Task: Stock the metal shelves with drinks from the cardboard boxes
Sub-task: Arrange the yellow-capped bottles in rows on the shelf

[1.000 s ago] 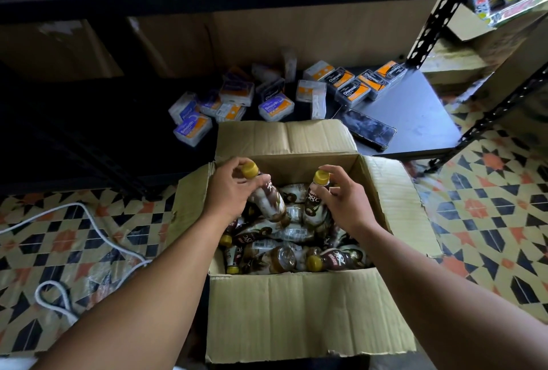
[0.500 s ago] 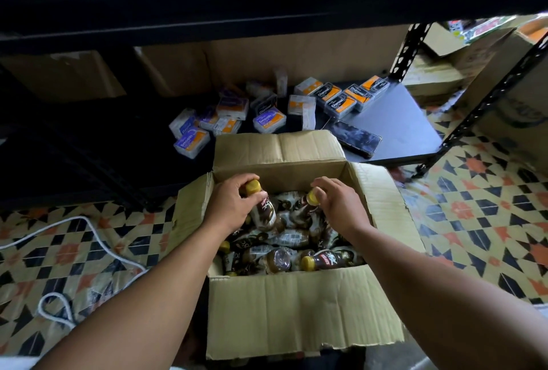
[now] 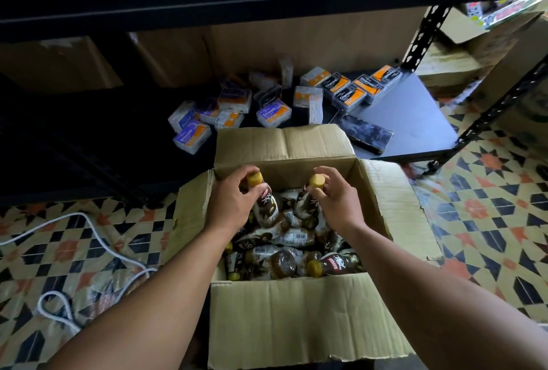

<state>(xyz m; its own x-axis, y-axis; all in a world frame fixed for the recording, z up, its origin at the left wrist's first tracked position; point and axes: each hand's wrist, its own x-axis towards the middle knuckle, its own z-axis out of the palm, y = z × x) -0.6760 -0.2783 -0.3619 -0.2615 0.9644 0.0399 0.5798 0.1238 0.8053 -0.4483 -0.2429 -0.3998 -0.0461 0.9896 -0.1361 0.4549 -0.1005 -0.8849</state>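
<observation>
Yellow-capped drink bottles [image 3: 293, 239] fill the open cardboard box [image 3: 296, 319] on the floor before the metal shelf [image 3: 421, 129]. Both arms reach in: the left hand [image 3: 234, 200] grips the left bottle [image 3: 269, 209] at its neck, and the right hand [image 3: 338, 200] pinches the right bottle [image 3: 305, 206] by its cap. On the shelf, purple packs [image 3: 191, 136] read "Smooth" and black packs [image 3: 348, 96] read "Charcoal".

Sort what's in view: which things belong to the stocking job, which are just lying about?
Job: box, its bottles, shelf; left hand and right hand each grip one bottle.
Lying about: packets, dark flat object, white cord.
</observation>
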